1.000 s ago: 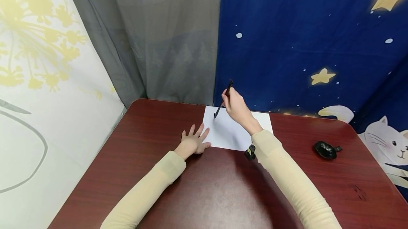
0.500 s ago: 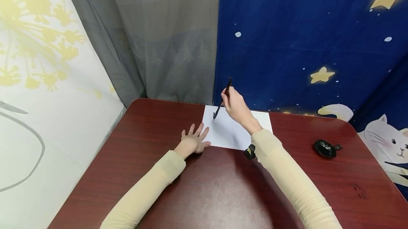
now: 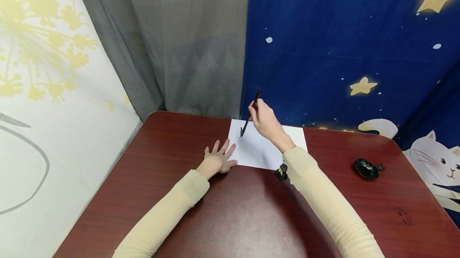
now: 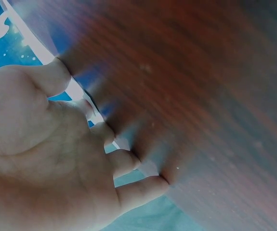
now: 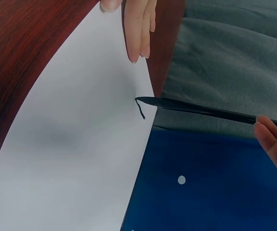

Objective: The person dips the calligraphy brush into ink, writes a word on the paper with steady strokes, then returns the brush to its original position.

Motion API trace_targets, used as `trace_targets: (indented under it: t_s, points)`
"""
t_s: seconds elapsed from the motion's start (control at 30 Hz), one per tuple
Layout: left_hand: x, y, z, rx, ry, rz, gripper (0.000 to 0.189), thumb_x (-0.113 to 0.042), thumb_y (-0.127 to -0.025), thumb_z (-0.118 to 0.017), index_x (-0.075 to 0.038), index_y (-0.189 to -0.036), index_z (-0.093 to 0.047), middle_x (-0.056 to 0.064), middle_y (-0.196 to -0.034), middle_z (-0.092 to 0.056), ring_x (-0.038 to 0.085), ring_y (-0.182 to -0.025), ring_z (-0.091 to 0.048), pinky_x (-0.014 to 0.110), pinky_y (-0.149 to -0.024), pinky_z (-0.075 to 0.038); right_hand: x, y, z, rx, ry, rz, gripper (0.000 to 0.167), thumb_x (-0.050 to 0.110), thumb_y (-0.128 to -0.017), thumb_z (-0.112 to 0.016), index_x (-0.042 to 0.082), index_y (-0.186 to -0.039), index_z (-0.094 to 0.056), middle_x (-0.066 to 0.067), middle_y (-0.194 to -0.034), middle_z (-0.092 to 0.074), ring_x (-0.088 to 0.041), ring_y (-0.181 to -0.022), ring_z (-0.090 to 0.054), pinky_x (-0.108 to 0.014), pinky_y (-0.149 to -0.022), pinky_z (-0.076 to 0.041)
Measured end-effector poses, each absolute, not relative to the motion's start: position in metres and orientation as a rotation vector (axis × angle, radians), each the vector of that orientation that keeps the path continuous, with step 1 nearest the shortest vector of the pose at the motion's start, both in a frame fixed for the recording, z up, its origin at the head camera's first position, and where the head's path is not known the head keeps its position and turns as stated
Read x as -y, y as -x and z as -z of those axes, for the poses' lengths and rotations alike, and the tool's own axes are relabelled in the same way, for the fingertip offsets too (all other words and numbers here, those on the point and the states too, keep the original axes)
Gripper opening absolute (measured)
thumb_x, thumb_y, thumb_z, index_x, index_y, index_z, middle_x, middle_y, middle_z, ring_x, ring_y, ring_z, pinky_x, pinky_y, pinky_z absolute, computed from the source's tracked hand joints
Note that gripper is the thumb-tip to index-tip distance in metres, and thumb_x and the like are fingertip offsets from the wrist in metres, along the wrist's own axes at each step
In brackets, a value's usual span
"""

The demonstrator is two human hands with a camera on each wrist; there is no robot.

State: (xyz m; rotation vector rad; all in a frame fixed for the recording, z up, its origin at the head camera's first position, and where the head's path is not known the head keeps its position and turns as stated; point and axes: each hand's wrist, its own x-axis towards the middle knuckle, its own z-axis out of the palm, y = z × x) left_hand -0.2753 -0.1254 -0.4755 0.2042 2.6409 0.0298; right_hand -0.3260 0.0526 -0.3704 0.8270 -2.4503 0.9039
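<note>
A sheet of white paper (image 3: pixel 256 150) lies near the far edge of the table. My right hand (image 3: pixel 267 120) pinches a dark paintbrush (image 3: pixel 246 125) well up its handle. In the right wrist view, the black bristle tip touches the paper, at the end of a short thin black line (image 5: pixel 140 110). My left hand (image 3: pixel 218 160) rests with spread, straight fingers at the left edge of the paper, partly on the sheet and partly on the wood. The left wrist view shows its palm side and fingertips against the tabletop.
A small black dish (image 3: pixel 366 168) with a short handle sits at the right of the reddish-brown table (image 3: pixel 230 214). Grey and blue curtains (image 3: pixel 305 50) hang directly behind the far edge. A white patterned surface (image 3: pixel 61 138) borders the left side.
The brush tip has shifted slightly toward the near side of the paper, with the dark line lengthening behind it. The left hand has stayed in place.
</note>
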Motion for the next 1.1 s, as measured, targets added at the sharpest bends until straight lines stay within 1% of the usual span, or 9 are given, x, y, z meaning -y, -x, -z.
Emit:
trace_targets:
  t_s: [0.2,0.47,0.73,0.83,1.1]
  points:
    - [0.126,0.276,0.475,-2.631,-0.205,-0.025,0.064,-0.061,-0.092,-0.023,-0.042,-0.143,0.010,-0.013,-0.149,0.023,0.025,-0.138,0.019,0.058,-0.108,-0.002,-0.050,0.325,0.370,2.445,-0.837,-0.894,0.019,0.020,-0.099,-0.041,0.003,-0.102,-0.050,-0.006,-0.081,-0.054,-0.013,-0.067,-0.059,-0.025,-0.057,-0.049]
    - [0.126,0.273,0.473,-2.661,-0.218,-0.026,0.064,-0.061,-0.092,-0.025,-0.039,-0.146,0.003,-0.012,-0.153,0.015,0.024,-0.140,0.012,0.059,-0.107,-0.004,-0.048,0.323,0.369,2.446,-0.837,-0.891,0.019,0.020,-0.099,-0.041,0.003,-0.102,-0.050,-0.006,-0.081,-0.055,-0.013,-0.067,-0.060,-0.025,-0.057,-0.050]
    - [0.126,0.278,0.479,-2.631,-0.201,-0.024,0.063,-0.060,-0.093,-0.023,-0.041,-0.143,0.010,-0.013,-0.149,0.023,0.024,-0.138,0.019,0.057,-0.109,0.000,-0.047,0.323,0.369,2.432,-0.855,-0.891,0.021,0.022,-0.099,-0.041,0.004,-0.102,-0.050,-0.006,-0.080,-0.056,-0.012,-0.065,-0.058,-0.025,-0.056,-0.049]
    - [0.126,0.278,0.478,-2.626,-0.203,-0.027,0.063,-0.060,-0.093,-0.023,-0.041,-0.143,0.010,-0.014,-0.149,0.024,0.024,-0.138,0.020,0.056,-0.109,-0.001,-0.047,0.323,0.367,2.420,-0.859,-0.891,0.020,0.022,-0.099,-0.041,0.004,-0.102,-0.050,-0.004,-0.079,-0.055,-0.011,-0.065,-0.057,-0.024,-0.056,-0.049]
    - [0.125,0.268,0.462,-2.640,-0.208,-0.052,0.064,-0.059,-0.093,-0.026,-0.038,-0.146,0.003,-0.011,-0.152,0.016,0.025,-0.140,0.013,0.059,-0.108,-0.003,-0.049,0.322,0.355,2.379,-0.846,-0.905,0.022,0.024,-0.099,-0.039,0.004,-0.102,-0.049,-0.002,-0.080,-0.052,-0.009,-0.066,-0.057,-0.023,-0.056,-0.049]
